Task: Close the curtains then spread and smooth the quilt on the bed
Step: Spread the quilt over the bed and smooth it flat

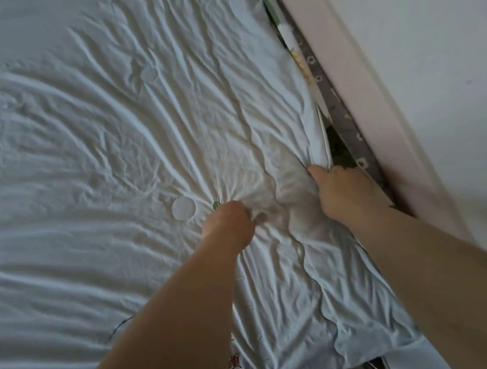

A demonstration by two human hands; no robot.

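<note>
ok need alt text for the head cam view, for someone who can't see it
Two bare hands grip a wrinkled pale quilt on a bed: the left hand bunches a fistful of fabric, and the right hand holds the quilt's edge beside a pale bed frame along the white wall.

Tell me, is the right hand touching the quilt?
Touching. The head view shows the right hand closed over the quilt at its edge beside the bed frame, with folds running out from the grip.
</note>
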